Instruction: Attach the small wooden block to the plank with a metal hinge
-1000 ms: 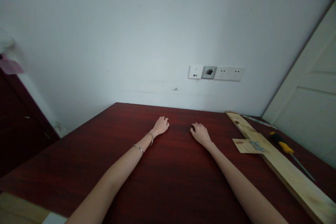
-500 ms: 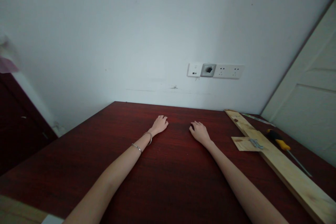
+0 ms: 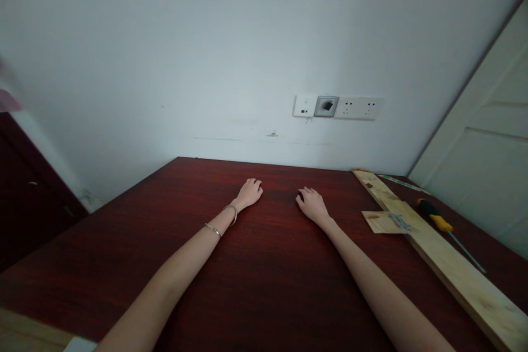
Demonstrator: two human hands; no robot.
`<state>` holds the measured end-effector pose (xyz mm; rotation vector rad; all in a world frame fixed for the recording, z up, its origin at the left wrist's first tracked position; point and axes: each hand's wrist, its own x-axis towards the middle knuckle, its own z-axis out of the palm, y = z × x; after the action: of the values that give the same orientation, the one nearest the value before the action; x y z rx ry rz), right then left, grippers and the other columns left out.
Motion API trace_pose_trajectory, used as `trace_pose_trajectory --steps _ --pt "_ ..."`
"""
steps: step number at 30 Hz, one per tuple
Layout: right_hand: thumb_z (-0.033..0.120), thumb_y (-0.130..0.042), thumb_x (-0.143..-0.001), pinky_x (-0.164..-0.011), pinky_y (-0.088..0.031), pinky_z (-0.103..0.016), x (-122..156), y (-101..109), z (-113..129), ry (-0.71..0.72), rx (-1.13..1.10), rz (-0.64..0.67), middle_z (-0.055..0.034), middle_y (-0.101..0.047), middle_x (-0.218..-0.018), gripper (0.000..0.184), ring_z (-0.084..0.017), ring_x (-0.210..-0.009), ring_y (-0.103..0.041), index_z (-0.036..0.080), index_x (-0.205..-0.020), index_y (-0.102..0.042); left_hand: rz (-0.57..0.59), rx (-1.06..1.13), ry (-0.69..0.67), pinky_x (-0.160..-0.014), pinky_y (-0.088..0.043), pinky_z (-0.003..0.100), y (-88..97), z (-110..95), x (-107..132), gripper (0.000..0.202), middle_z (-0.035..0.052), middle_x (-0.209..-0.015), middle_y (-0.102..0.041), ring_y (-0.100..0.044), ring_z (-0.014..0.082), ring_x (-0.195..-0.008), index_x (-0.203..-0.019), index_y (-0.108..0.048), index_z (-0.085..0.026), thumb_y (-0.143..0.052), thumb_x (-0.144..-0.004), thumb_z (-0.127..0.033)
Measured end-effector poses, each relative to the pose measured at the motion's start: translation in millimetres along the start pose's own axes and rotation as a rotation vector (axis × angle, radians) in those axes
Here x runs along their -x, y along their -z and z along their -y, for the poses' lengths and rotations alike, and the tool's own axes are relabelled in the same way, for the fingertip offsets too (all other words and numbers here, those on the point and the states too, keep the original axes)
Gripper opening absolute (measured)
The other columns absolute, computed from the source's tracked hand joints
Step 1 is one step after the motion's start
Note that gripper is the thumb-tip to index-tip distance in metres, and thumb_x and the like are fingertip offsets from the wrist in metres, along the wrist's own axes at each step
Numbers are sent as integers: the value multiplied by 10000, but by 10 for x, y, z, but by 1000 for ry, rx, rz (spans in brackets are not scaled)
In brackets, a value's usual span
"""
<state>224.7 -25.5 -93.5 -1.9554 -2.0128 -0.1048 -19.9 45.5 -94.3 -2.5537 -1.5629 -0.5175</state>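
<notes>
My left hand [image 3: 249,192], with two bracelets at the wrist, rests palm down on the dark red table [image 3: 264,275], its fingers loosely laid out and holding nothing. Across a gap to the right, my right hand [image 3: 312,204] lies on the same tabletop, fingers slightly curled and apart, also without anything in it. To the right of that hand is a small flat piece of wood [image 3: 380,222] that meets a long wooden board [image 3: 445,264]. Several grey screws [image 3: 400,222] lie in a small pile where the two meet.
Beyond the board lies a screwdriver [image 3: 442,223] with a black and yellow handle. A thin pale strip [image 3: 402,183] is near the back right corner. The wall behind carries sockets [image 3: 358,108]. A white panelled door [image 3: 487,137] stands at the right. Pale wood [image 3: 28,333] shows at lower left.
The whole view has shifted very slightly, with things appearing a little higher. Both hands stay in place on the table, and nothing has been picked up or moved.
</notes>
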Motion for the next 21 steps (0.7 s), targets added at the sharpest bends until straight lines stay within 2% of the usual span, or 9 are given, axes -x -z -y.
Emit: trace_pose_trajectory --steps 21 --pt "302 -373 -923 -1057 -322 -405 -8 7 -1 -4 -2 15 -143 -522 -1367 431 -301 -1305 -412 120 -1257 -577 9 18 3 -1009 -366 363 41 -23 21 368 142 -1213 -572 -486 252 -1148 -1219 -564 -110 -375 -924 -221"
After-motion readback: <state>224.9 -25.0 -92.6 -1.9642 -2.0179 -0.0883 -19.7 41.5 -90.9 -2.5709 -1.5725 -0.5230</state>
